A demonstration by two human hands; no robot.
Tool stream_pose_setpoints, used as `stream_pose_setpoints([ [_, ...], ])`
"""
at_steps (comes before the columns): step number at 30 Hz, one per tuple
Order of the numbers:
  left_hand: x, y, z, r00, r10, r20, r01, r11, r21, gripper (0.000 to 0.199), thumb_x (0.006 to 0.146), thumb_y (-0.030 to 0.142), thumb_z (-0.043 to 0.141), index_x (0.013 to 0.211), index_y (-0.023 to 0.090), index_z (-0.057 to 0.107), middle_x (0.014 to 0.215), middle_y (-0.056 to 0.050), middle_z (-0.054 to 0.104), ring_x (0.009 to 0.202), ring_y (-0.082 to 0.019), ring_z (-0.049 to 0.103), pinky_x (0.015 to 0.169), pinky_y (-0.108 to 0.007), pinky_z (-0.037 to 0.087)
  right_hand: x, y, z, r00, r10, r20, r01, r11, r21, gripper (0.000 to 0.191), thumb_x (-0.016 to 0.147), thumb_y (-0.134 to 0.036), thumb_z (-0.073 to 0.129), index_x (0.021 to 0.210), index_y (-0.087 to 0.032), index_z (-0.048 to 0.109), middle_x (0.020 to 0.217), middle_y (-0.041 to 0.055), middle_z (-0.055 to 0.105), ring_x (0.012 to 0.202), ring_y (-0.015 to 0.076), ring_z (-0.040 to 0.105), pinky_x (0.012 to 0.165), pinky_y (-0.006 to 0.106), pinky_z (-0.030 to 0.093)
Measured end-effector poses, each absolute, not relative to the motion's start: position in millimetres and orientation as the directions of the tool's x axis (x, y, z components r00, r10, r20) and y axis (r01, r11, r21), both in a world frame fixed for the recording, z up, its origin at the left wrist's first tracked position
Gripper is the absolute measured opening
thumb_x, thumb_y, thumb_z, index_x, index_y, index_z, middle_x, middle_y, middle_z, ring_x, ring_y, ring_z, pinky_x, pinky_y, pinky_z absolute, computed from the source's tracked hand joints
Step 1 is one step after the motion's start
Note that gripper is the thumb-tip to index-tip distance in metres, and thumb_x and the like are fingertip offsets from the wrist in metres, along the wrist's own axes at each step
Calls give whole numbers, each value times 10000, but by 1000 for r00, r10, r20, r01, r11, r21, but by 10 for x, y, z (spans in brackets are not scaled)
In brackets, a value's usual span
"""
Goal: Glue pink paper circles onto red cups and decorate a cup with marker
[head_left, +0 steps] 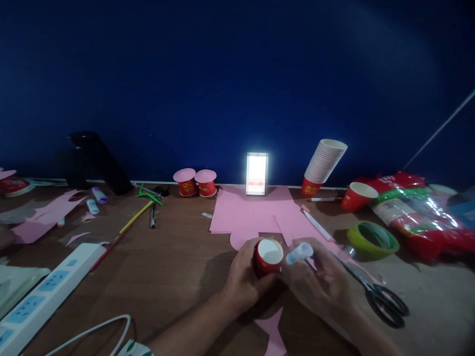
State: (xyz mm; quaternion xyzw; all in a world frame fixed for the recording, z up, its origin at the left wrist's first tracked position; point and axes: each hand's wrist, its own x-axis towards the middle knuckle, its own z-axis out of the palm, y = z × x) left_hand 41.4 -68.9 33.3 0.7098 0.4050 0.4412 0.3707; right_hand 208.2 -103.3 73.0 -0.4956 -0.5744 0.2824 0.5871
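Note:
My left hand point(241, 274) is wrapped round a small red paper cup point(269, 254), its white round end turned up toward me. Just to the right, my right hand point(327, 277) holds a pale blue-and-white glue stick point(299, 253), close beside the cup; both are somewhat smeared by motion. Behind the cup lies a round pink paper disc point(243, 240), partly under the edge of stacked pink paper sheets point(252, 212). A pink paper offcut point(273, 337) rests below my hands. Black-handled scissors point(387, 305) lie to the right of my right hand.
At the back stand two red cups with pink discs point(194, 182), a glowing pixelated panel point(257, 173) and a leaning cup stack point(326, 160). Green tape point(371, 240), another red cup point(359, 197) and bagged cups point(419, 215) are right. A power strip point(50, 291) lies left.

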Motion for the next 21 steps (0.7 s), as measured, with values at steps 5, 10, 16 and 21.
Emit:
stream_pose_setpoints([
  [5, 422, -692, 333, 269, 904, 331, 257, -399, 880, 513, 648, 173, 731, 1125, 227, 549, 1102, -49, 630, 1005, -232, 576, 880, -358, 453, 2165, -1016, 697, 198, 863, 465, 361, 377, -853, 170, 858, -247, 563, 1018, -271, 616, 947, 24, 680, 865, 199, 636, 767, 287, 520],
  [10, 419, -684, 333, 288, 895, 341, 235, -411, 881, 522, 654, 140, 718, 1134, 238, 540, 1108, -34, 626, 1005, -215, 574, 887, -347, 449, 2127, -1013, 697, 155, 892, 426, 282, 373, -884, 151, 843, -277, 586, 986, -264, 634, 937, 37, 684, 868, 217, 636, 766, 309, 526],
  [16, 421, -691, 339, 288, 899, 330, 234, -400, 886, 507, 664, 154, 714, 1134, 236, 543, 1115, -41, 628, 1013, -222, 576, 894, -357, 452, 2133, -1030, 714, 124, 933, 337, 211, 307, -928, 153, 829, -308, 607, 970, -257, 638, 889, 26, 676, 782, 201, 629, 724, 288, 514],
  [21, 426, -687, 320, 272, 900, 340, 240, -405, 882, 518, 654, 176, 725, 1136, 223, 543, 1110, -54, 627, 1006, -233, 579, 885, -369, 456, 2178, -1037, 718, 38, 941, 336, 309, 309, -900, 163, 838, -288, 589, 984, -239, 643, 876, 33, 673, 779, 206, 618, 729, 302, 495],
])
